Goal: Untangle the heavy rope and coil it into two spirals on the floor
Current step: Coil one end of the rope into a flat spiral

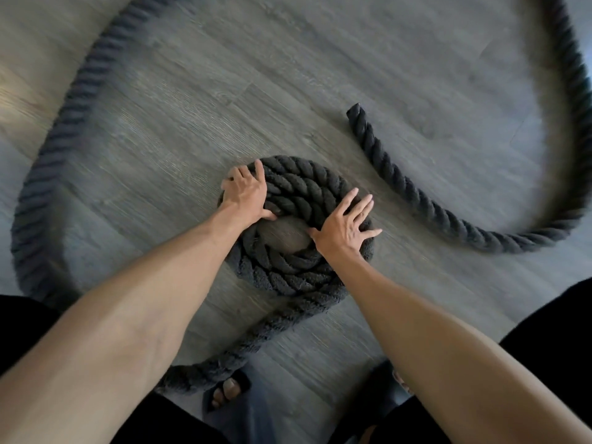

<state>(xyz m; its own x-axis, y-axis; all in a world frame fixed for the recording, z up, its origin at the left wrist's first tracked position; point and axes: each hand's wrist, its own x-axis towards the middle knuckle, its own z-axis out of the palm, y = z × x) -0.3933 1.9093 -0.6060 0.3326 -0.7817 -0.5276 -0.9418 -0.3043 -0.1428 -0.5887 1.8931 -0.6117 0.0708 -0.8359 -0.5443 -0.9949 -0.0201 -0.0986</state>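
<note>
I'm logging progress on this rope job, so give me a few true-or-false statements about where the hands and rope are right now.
1. Both the left hand and right hand rest on the coil. True.
2. Two spirals lie finished on the floor. False: only one coil shows.
3. The rope's free end lies untouched, right of the coil. True.
4. The right hand grips the free end. False: it lies flat on the coil.

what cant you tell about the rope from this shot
All head view.
Rope loop on the left: motion-blurred, strands unclear.
Rope stretch on the right: cut off by the top edge; where it leads is unseen.
Coil: partly covered by left hand and right hand.
Left fingertips: their grip over the coil's rim is unclear.
</note>
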